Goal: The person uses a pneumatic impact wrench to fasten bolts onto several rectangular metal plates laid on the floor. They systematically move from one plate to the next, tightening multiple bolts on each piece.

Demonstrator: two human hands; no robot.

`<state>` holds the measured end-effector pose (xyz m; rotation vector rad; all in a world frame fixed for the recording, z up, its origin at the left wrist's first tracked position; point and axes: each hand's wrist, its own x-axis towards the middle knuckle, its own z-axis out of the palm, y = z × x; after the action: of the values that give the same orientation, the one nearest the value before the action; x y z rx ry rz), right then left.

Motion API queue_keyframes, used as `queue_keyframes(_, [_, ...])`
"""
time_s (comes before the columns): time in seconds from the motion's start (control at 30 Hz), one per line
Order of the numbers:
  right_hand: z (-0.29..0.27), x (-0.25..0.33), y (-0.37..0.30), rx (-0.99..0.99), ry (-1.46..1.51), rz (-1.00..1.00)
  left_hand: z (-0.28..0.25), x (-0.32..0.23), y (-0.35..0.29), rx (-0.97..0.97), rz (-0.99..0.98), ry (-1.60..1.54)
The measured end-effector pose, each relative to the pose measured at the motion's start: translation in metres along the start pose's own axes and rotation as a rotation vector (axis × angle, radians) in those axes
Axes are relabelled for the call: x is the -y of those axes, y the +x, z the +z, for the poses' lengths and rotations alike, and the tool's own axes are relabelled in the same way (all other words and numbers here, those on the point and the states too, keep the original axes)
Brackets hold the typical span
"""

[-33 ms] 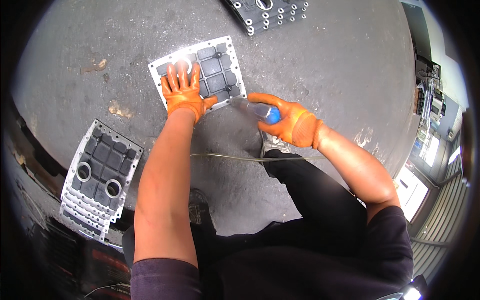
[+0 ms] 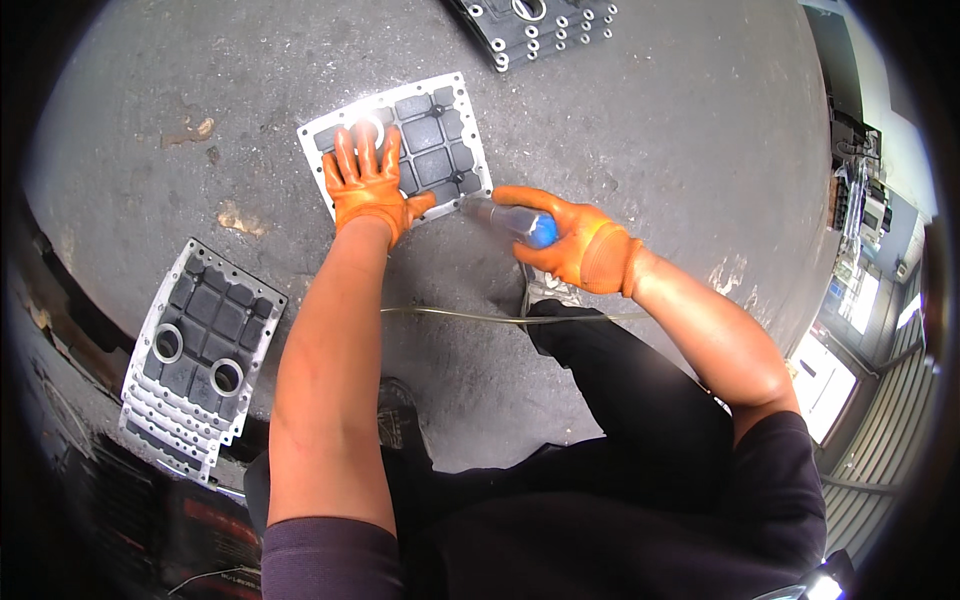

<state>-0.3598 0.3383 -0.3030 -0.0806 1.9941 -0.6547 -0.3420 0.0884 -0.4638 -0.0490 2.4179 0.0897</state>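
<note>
A flat metal cover plate (image 2: 432, 133) with a bright drilled rim and dark, ribbed pockets lies in front of me. My left hand (image 2: 366, 190), in an orange glove, rests flat on its left part with fingers spread, partly covering a round opening. In the same kind of glove, my right hand (image 2: 585, 243) is wrapped around a handheld tool (image 2: 520, 222) with a grey front and a blue rear end. The tool's tip is blurred at the plate's near right corner; its exact kind cannot be made out.
To the left stands a stack of similar plates (image 2: 207, 300) with ringed holes. More dark plates (image 2: 545, 38) are piled at the far edge. A thin clear hose (image 2: 450, 315) crosses between my arms above the grey surface (image 2: 640, 130). My shoe (image 2: 402, 425) is below.
My right hand and the tool have shifted very slightly to the left. My left hand and the plate stay where they were.
</note>
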Motion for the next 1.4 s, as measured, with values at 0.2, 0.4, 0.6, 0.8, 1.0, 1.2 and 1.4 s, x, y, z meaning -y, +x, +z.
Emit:
queue_keyframes(0.2, [0.010,-0.010,0.016,0.069,0.174,0.093,0.007,0.001,-0.003,-0.078,0.021,0.002])
queue_keyframes(0.4, [0.019,-0.001,0.019,0.020,-0.039,-0.077,0.008,-0.002,-0.003,-0.078,0.021,-0.011])
queue_keyframes(0.6, [0.012,0.036,0.024,0.092,-0.171,0.031,0.004,0.006,-0.006,-0.071,0.018,-0.048])
queue_keyframes(0.8, [0.027,0.029,0.009,0.126,0.080,0.131,0.024,0.063,-0.017,-0.203,0.284,-0.196])
queue_keyframes(1.0, [0.047,0.032,0.019,0.018,-0.048,-0.077,0.027,0.097,-0.039,-0.129,0.319,-0.043])
queue_keyframes(1.2, [0.053,0.029,0.024,0.033,-0.105,-0.169,0.031,0.095,-0.039,-0.164,0.330,-0.048])
queue_keyframes(1.4, [0.053,0.060,0.027,0.104,-0.303,-0.062,0.021,0.091,-0.044,-0.114,0.288,-0.010])
